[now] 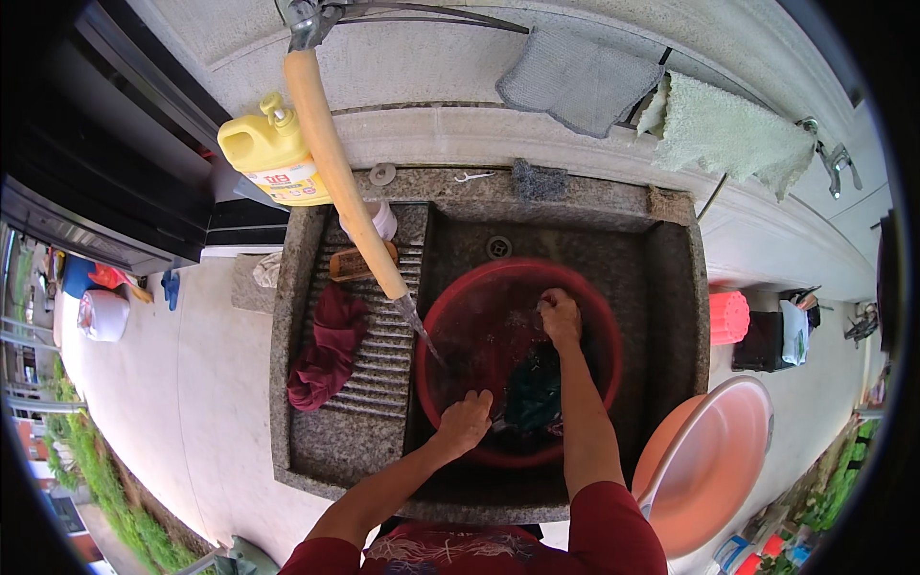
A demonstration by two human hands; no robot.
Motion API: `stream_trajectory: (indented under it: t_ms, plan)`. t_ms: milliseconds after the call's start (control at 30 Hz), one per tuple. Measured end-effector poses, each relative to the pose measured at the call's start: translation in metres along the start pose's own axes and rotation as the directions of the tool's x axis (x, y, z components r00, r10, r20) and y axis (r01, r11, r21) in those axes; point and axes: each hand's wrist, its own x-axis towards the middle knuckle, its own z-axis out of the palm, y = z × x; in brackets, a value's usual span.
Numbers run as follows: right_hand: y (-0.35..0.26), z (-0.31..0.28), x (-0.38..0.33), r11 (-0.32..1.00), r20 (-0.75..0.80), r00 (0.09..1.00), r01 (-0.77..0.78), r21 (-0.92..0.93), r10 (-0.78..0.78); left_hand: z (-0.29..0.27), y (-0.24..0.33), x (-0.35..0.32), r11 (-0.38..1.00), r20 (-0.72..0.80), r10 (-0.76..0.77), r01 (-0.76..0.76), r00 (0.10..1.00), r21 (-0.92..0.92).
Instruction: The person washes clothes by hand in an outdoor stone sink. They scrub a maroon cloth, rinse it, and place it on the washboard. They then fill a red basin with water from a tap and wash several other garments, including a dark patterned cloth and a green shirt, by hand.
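A red basin (517, 265) stands in the stone sink (661, 316), with dark water and wet cloth inside. Dark green cloth (533, 395) shows in the water between my hands. My left hand (465, 422) is closed at the basin's near left side. Over the water, toward the far right of the basin, my right hand (559, 316) has its fingers pinched together. What either hand holds is too small or hidden to make out. Water runs into the basin from a tan hose (335, 163) on the tap.
Left of the basin, maroon cloth (329, 347) and a wooden brush (362, 264) lie on the ribbed washboard (383, 345). A yellow pump jug (273, 153) stands behind. Cloths (580, 81) hang along the wall. A large orange tub (709, 460) leans at the sink's right.
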Motion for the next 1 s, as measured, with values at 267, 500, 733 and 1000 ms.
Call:
stream_trajectory:
  t_ms: [267,500,733,1000]
  plan:
    - [-0.060,-0.052,-0.089,0.300,0.218,0.960,-0.158,0.941,-0.177,-0.067,0.014,0.010,0.975,-0.582,0.125,-0.209,0.803,-0.079]
    - [-0.132,-0.136,-0.162,0.299,0.085,0.894,0.056,0.952,-0.440,-0.091,0.007,0.047,0.700,-0.465,0.298,-0.522,0.834,-0.488]
    - [-0.160,-0.188,-0.203,0.312,-0.191,0.844,0.382,0.870,-0.501,-0.126,0.053,0.003,0.350,-0.302,0.140,-0.333,0.943,-0.875]
    - [-0.084,-0.139,-0.132,0.645,-0.106,0.958,0.259,0.719,-0.267,-0.075,0.007,0.029,0.374,-0.501,-0.345,-0.373,0.794,-0.849]
